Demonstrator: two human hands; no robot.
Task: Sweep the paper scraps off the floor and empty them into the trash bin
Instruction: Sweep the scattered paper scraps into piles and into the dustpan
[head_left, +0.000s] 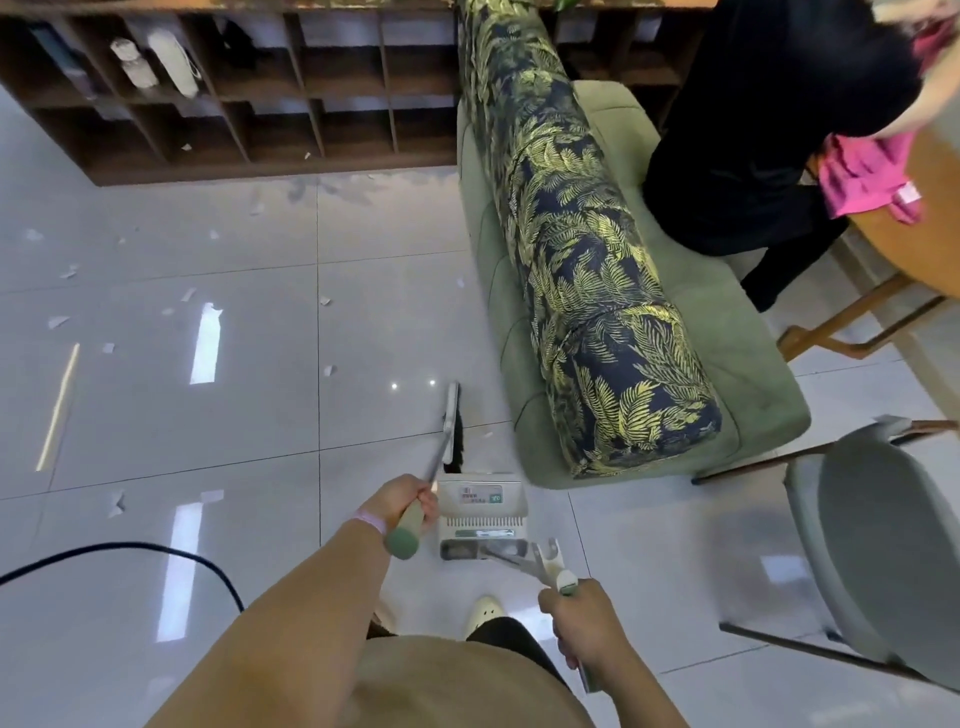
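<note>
Progress: early, by my reading; most white paper scraps (115, 503) lie scattered over the glossy grey tiled floor (260, 415), from the near left tiles to the foot of the dark wooden cubby shelf (270, 104).
Collected: pan contents not legible.
Trash bin: not in view.
Left hand (400, 501): closed around the pale green grip of the long-handled broom (451, 421); arm stretched forward and down.
Broom head: black bristles on the floor, just beyond the pan, near the green sofa (675, 312).
Right hand (582, 618): closed on the upright handle of the cream plastic dustpan (480, 514); wrist low, close to the body.
Dustpan: resting on the floor ahead of the feet.
Remaining: gather scraps, empty into bin.
</note>
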